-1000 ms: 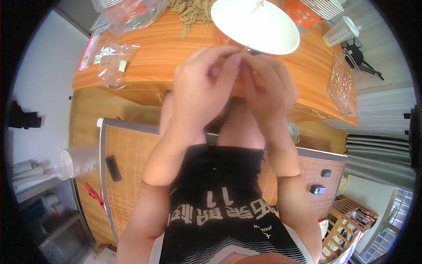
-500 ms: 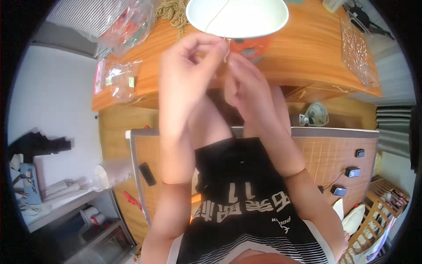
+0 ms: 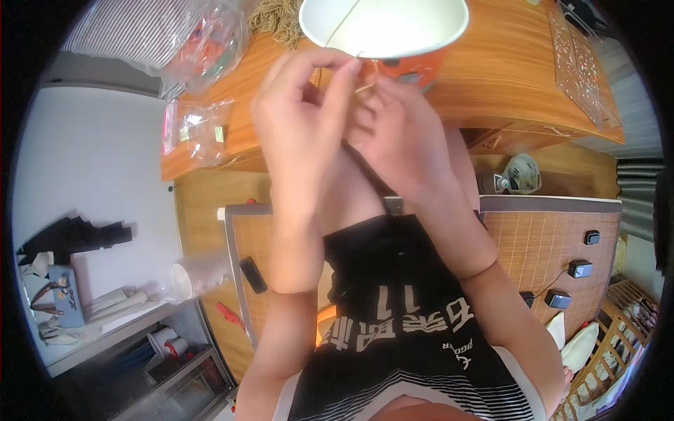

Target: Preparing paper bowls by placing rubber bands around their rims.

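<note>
Both hands are raised together just below the white bowl (image 3: 382, 24) that stands on the wooden worktop (image 3: 505, 77). The left hand (image 3: 298, 133) has its forefinger and thumb pinched shut on a thin pale strand (image 3: 365, 88), right under the bowl's rim. The right hand (image 3: 397, 137) curls beside it, touching it; its fingers (image 3: 375, 105) close toward the same strand, though whether they grip it cannot be told. The strand is too fine to follow.
</note>
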`<state>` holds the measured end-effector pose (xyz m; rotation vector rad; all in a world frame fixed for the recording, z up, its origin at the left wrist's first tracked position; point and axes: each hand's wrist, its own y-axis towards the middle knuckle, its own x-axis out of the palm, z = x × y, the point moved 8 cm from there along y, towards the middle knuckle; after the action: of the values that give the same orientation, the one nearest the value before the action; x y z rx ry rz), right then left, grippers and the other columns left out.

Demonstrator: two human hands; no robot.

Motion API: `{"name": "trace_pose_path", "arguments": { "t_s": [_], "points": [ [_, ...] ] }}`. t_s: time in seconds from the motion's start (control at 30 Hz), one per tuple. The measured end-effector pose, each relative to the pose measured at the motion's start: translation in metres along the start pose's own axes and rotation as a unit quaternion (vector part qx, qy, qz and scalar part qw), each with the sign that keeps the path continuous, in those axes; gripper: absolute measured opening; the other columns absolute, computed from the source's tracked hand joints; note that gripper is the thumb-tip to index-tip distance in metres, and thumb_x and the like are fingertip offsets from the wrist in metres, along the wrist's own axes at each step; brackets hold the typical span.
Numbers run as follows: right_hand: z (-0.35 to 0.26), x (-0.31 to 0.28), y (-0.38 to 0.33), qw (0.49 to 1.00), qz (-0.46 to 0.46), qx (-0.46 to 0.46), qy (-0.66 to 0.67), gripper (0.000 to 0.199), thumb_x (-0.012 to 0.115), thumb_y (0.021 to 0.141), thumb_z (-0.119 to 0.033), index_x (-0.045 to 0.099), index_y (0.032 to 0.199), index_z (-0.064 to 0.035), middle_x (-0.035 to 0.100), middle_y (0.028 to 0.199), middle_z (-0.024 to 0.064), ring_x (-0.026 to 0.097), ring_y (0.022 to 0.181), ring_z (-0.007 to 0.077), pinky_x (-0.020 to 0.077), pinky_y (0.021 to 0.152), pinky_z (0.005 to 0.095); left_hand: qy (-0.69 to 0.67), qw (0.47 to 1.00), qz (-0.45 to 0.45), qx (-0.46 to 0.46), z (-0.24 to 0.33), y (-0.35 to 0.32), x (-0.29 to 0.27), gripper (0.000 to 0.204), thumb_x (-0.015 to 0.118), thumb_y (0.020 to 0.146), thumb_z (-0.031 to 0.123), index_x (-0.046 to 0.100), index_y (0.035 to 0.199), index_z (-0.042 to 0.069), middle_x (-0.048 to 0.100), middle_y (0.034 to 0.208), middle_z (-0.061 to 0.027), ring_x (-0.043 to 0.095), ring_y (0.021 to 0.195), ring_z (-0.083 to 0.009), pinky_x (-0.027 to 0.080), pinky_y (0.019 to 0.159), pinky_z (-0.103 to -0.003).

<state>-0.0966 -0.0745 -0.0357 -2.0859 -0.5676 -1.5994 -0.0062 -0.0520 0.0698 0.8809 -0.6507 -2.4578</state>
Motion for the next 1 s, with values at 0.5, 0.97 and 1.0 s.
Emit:
{"name": "trace_pose_path", "arguments": {
  "t_s": [0.5, 0.97, 1.0],
  "points": [
    [-0.034, -0.003, -0.011, 0.912, 0.034, -0.295, -0.284, 0.018, 0.067, 0.096, -0.006, 0.072, 0.113, -0.0019, 0.073, 0.105, 0.0060, 0.066, 0.095, 0.0103, 0.0520, 0.080, 0.0239, -0.216, 0.958, -0.063, -0.175, -0.026, -0.010, 0.019, 0.014, 0.076, 0.089, 0.012, 0.076, 0.097, 0.000, 0.062, 0.075, 0.0050, 0.040, 0.061, 0.0009, 0.030, 0.054, -0.017],
    [-0.070, 0.034, -0.049, 0.624, 0.048, -0.520, -0.582, 0.021, 0.078, 0.081, -0.001, 0.079, 0.101, -0.0090, 0.075, 0.095, 0.0061, 0.066, 0.080, 0.0174, 0.0511, 0.070, 0.0254, -0.197, 0.960, -0.026, -0.199, -0.021, -0.016, 0.018, 0.011, 0.077, 0.085, 0.006, 0.075, 0.094, 0.000, 0.066, 0.080, 0.0046, 0.038, 0.062, 0.0008, 0.029, 0.055, -0.016],
    [-0.071, 0.043, -0.056, 0.569, 0.044, -0.533, -0.625, 0.023, 0.079, 0.079, -0.001, 0.079, 0.101, -0.0104, 0.075, 0.095, 0.0044, 0.066, 0.078, 0.0173, 0.0503, 0.068, 0.0259, -0.199, 0.959, -0.023, -0.201, -0.024, -0.017, 0.018, 0.011, 0.077, 0.085, 0.006, 0.075, 0.094, 0.000, 0.066, 0.080, 0.0046, 0.038, 0.062, 0.0008, 0.029, 0.055, -0.016]
  ]
}}
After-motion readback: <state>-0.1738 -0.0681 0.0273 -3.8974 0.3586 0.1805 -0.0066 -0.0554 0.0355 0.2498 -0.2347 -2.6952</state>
